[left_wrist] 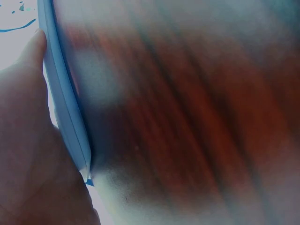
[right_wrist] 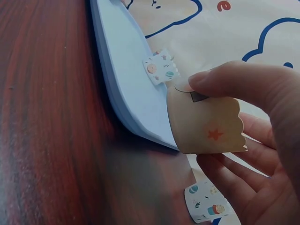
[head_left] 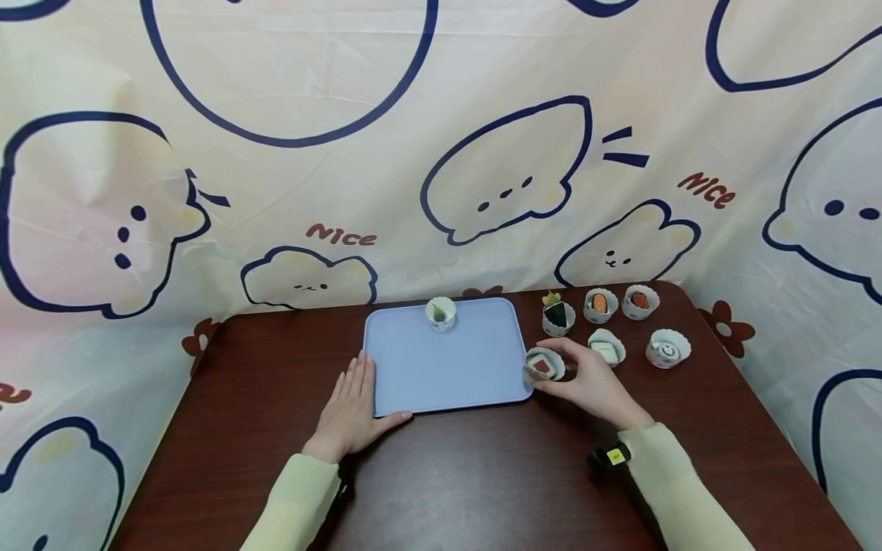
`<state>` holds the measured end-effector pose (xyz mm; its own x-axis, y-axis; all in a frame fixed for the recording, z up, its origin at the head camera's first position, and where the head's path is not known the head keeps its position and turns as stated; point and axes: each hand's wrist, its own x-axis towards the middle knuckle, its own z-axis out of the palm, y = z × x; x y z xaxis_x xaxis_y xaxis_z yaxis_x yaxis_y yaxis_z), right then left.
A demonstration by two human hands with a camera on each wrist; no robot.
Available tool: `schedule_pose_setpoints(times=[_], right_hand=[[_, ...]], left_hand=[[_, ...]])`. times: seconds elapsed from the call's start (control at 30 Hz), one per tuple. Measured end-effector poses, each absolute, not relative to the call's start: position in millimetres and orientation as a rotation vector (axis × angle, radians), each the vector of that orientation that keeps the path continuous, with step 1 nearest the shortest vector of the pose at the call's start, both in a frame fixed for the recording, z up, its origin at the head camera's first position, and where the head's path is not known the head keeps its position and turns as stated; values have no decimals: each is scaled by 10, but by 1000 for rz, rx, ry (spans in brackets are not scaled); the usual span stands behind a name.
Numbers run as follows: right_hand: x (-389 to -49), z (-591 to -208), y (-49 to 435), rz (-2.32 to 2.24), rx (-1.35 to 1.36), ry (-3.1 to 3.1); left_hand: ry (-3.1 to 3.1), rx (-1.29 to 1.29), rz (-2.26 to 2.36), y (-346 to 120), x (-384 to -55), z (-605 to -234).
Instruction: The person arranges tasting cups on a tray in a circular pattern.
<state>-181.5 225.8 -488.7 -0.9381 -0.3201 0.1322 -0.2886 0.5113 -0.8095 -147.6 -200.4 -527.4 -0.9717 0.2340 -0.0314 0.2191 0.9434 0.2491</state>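
Note:
A light blue tray (head_left: 448, 375) lies on the dark wooden table, bearing one paper cup (head_left: 441, 314) with something green inside near its far edge. My left hand (head_left: 353, 405) rests flat at the tray's left side, fingers straight along the rim and thumb at the near corner. With thumb and fingers my right hand (head_left: 589, 383) grips a paper cup (head_left: 544, 365) holding a white and reddish-brown piece, over the tray's right edge. From the right wrist view, that cup (right_wrist: 206, 126) looks beige with an orange star; its contents are hidden there.
Right of the tray stand several more filled paper cups: one with a dark green piece (head_left: 556, 317), two with orange-brown pieces (head_left: 600, 304) behind, one with a pale piece (head_left: 606, 348), and one with a white swirl (head_left: 668, 350). A printed cloth (head_left: 400, 176) hangs behind the table.

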Motion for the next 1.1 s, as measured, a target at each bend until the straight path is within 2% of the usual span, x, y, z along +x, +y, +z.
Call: schedule_pose_setpoints(times=[1.1], right_hand=[[-2155,-4899,1791,-1529,-666,2689]], left_hand=[[3050,359,380,-2002,-1480,-5280]])
